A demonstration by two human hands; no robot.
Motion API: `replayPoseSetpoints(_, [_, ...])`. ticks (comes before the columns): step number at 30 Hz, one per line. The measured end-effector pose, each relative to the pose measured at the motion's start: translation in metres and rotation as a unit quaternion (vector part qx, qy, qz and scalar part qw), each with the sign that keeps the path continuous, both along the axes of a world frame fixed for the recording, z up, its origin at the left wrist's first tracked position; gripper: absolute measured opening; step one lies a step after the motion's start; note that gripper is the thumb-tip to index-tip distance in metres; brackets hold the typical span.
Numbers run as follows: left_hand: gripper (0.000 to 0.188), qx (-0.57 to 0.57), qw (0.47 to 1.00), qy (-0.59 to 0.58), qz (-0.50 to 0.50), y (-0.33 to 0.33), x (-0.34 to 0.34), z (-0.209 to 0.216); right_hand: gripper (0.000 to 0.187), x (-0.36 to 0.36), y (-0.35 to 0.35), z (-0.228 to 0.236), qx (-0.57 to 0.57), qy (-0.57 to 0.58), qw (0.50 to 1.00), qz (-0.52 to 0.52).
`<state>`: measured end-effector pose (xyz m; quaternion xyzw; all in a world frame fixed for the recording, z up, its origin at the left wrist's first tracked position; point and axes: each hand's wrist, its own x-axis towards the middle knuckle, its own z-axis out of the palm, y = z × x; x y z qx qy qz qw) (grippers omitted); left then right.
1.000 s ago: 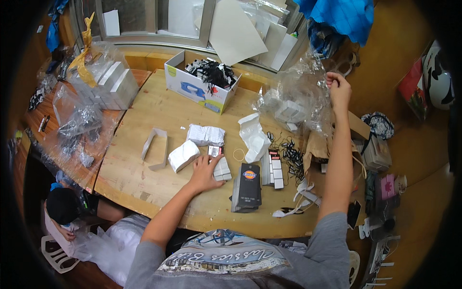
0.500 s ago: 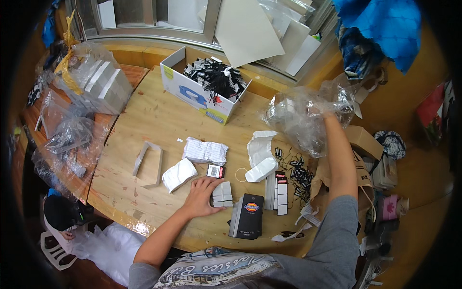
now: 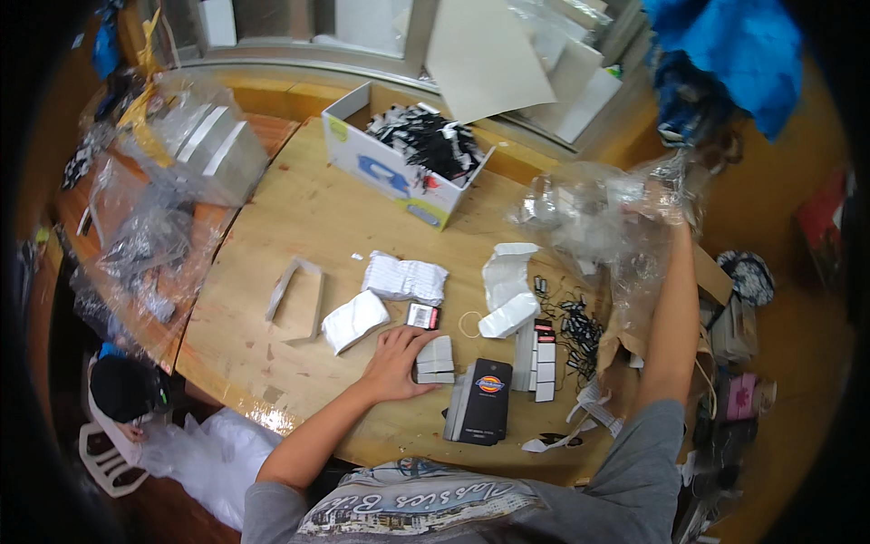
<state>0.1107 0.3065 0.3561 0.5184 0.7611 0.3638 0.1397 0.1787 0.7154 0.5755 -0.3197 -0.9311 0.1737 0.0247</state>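
My left hand (image 3: 396, 364) rests on the table with thumb and fingers around a small banded stack of grey tags (image 3: 435, 361). Just above it lies a tag with a white label and red edge (image 3: 422, 315). Out to the right, my right hand (image 3: 666, 203) grips a crumpled clear plastic bag (image 3: 589, 213), whose film partly covers the fingers. A fanned pile of black hang tags (image 3: 489, 403) lies right of the grey stack. Beside it are narrow tags with white labels (image 3: 546, 367) and tangled black cords (image 3: 580, 331).
A white carton (image 3: 381, 172) of black cords stands at the back. White bundles (image 3: 355, 322), a cardboard frame (image 3: 297, 299) and an opened white wrapper (image 3: 507, 281) lie on the table (image 3: 245, 335). Bagged stacks (image 3: 213, 154) sit left. Another person (image 3: 136, 408) is at lower left.
My right hand has moved right, drawing the plastic film with it. My left hand stays on the grey stack. The whole view has shifted slightly.
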Motion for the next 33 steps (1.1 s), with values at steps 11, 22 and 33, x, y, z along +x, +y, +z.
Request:
replayPoseSetpoints(11, [0.074, 0.138, 0.988, -0.062, 0.033, -0.006, -0.001, -0.009, 0.046, 0.104, -0.075, 0.095, -0.314, 0.284, 0.904, 0.058])
replayPoseSetpoints(22, [0.055, 0.270, 0.837, -0.462, -0.112, 0.031, 0.027, 0.159, 0.057, 0.092, -0.197, 0.034, -0.383, 0.246, 0.871, 0.187])
replayPoseSetpoints(33, [0.060, 0.277, 0.608, -0.719, -0.193, 0.018, 0.022, 0.143, 0.066, 0.079, -0.263, -0.005, -0.316, 0.284, 0.870, 0.251])
